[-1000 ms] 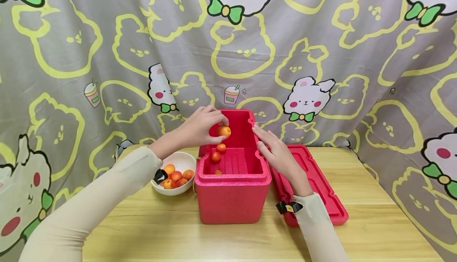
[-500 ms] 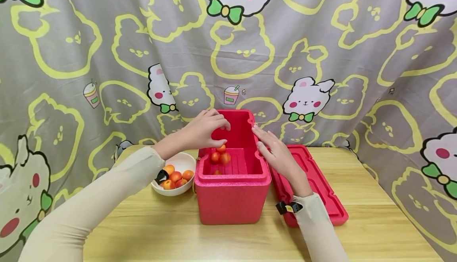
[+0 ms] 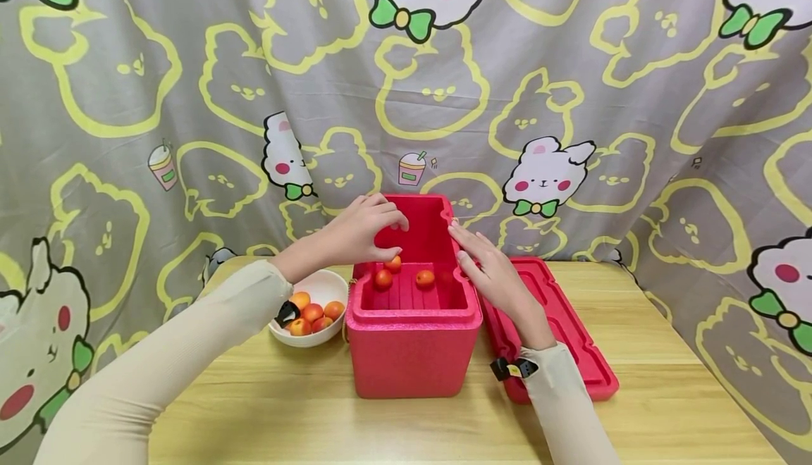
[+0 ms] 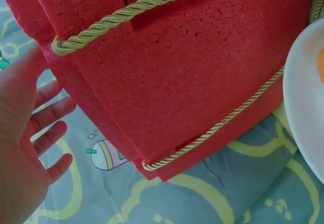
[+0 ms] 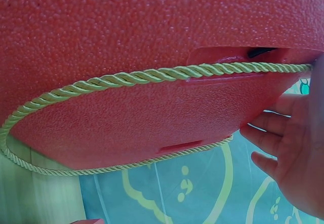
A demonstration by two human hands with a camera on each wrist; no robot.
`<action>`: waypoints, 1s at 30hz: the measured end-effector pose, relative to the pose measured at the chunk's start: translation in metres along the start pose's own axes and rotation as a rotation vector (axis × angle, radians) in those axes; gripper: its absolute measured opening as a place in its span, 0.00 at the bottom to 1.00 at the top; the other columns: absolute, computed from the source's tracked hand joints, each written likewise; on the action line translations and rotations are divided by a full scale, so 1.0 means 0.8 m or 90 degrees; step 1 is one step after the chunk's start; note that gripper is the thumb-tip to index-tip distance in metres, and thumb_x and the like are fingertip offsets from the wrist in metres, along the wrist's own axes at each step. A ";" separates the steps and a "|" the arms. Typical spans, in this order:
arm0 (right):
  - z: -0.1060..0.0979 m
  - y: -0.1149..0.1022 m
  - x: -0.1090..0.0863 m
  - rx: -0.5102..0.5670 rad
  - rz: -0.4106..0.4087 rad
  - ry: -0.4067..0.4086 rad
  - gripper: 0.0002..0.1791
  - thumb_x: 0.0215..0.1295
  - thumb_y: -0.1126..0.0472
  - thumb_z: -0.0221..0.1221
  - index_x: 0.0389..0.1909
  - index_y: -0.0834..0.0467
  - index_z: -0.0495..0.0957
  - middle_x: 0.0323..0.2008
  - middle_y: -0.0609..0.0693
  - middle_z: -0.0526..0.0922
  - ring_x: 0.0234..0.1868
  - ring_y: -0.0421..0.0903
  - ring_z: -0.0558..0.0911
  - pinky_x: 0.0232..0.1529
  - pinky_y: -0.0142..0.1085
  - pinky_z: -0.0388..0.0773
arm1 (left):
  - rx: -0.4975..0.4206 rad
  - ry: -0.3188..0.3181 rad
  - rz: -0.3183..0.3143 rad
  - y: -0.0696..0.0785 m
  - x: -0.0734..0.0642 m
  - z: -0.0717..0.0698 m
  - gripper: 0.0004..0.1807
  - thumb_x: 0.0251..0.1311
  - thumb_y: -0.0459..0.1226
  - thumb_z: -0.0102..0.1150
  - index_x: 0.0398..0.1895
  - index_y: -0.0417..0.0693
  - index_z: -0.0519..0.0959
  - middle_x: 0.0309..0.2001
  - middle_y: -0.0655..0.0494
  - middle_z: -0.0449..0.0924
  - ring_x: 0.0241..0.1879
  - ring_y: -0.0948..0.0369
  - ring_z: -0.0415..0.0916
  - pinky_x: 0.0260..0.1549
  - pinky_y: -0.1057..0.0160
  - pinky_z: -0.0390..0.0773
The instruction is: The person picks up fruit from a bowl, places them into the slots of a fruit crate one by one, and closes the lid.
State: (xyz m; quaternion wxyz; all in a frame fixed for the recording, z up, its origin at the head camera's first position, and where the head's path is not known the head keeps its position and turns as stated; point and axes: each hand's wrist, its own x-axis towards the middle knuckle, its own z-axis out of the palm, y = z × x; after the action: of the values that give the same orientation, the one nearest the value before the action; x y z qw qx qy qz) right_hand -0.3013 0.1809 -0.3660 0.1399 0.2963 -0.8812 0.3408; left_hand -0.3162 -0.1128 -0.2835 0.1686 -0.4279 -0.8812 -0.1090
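A red foam box (image 3: 414, 363) stands uncovered on the table. Above its left side hovers my left hand (image 3: 363, 231), thumb and fingers apart, nothing between them. On the box floor lie small orange-red fruits that look like apricots: one fruit (image 3: 425, 280) to the right, another fruit (image 3: 383, 280) at the left, and a third (image 3: 394, 263) just below my left thumb. My right hand (image 3: 491, 271) rests on the right rim with extended fingers. In the left wrist view, the spread left hand (image 4: 25, 133) is at the box edge; the right wrist view shows the right hand (image 5: 288, 143) against the opposite side.
A white bowl (image 3: 330, 282) with several more of these fruits stands left of the box. The red lid (image 3: 574, 335) lies on the wooden table (image 3: 266, 408) at the right. Gold rope (image 4: 152, 3) runs along the box's sides. A patterned curtain (image 3: 330, 91) hangs behind.
My left hand has let go of a fruit, which dropped into the box and rolled right across its floor. The hand stayed over the box with its fingers apart; the right hand has not moved.
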 end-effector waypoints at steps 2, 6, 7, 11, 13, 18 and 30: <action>0.000 0.000 0.000 -0.001 0.000 0.000 0.33 0.75 0.50 0.52 0.79 0.48 0.59 0.79 0.46 0.60 0.79 0.48 0.62 0.79 0.57 0.52 | 0.002 0.005 0.000 -0.001 -0.001 0.000 0.19 0.54 0.43 0.72 0.47 0.51 0.81 0.48 0.54 0.84 0.52 0.57 0.72 0.54 0.51 0.73; -0.001 -0.002 0.000 -0.004 -0.001 0.003 0.34 0.75 0.51 0.53 0.79 0.48 0.59 0.79 0.46 0.60 0.79 0.48 0.62 0.79 0.56 0.52 | 0.006 0.015 -0.003 -0.005 -0.004 -0.001 0.19 0.53 0.44 0.73 0.47 0.52 0.81 0.48 0.56 0.84 0.52 0.57 0.72 0.54 0.51 0.73; -0.001 -0.002 0.000 -0.004 -0.002 0.003 0.34 0.75 0.52 0.53 0.79 0.48 0.59 0.79 0.46 0.60 0.79 0.48 0.62 0.79 0.56 0.52 | 0.006 0.017 -0.004 -0.006 -0.004 -0.001 0.19 0.53 0.44 0.73 0.47 0.51 0.81 0.48 0.56 0.84 0.51 0.57 0.72 0.53 0.51 0.73; -0.001 -0.003 0.000 -0.002 -0.001 0.005 0.34 0.75 0.54 0.54 0.79 0.48 0.59 0.79 0.46 0.60 0.79 0.48 0.62 0.79 0.56 0.52 | 0.006 0.025 -0.003 -0.010 -0.008 -0.001 0.18 0.53 0.44 0.73 0.46 0.51 0.81 0.47 0.56 0.84 0.51 0.56 0.72 0.53 0.50 0.73; -0.001 -0.003 -0.001 -0.002 -0.001 0.005 0.34 0.74 0.54 0.54 0.79 0.48 0.59 0.79 0.45 0.60 0.79 0.48 0.62 0.79 0.56 0.52 | 0.005 0.030 -0.005 -0.012 -0.011 -0.001 0.18 0.53 0.44 0.72 0.46 0.50 0.81 0.46 0.56 0.85 0.50 0.56 0.72 0.52 0.51 0.73; 0.001 -0.002 -0.001 -0.004 0.000 0.005 0.33 0.75 0.52 0.54 0.79 0.48 0.59 0.79 0.45 0.60 0.79 0.48 0.62 0.79 0.55 0.53 | -0.001 0.048 -0.030 -0.020 -0.023 -0.003 0.19 0.53 0.44 0.73 0.47 0.49 0.82 0.44 0.56 0.84 0.47 0.57 0.71 0.49 0.53 0.74; 0.001 0.000 0.001 -0.003 -0.007 0.002 0.33 0.76 0.52 0.52 0.79 0.48 0.59 0.79 0.46 0.60 0.79 0.48 0.61 0.79 0.56 0.51 | -0.019 0.097 -0.105 -0.058 -0.079 0.000 0.17 0.56 0.42 0.72 0.47 0.46 0.83 0.44 0.53 0.85 0.47 0.54 0.73 0.47 0.50 0.73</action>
State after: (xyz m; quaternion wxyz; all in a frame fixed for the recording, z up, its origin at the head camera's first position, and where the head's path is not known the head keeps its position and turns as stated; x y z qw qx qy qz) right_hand -0.3023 0.1799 -0.3661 0.1440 0.3006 -0.8801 0.3381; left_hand -0.3165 -0.1865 -0.3100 0.2192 -0.3471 -0.8962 -0.1681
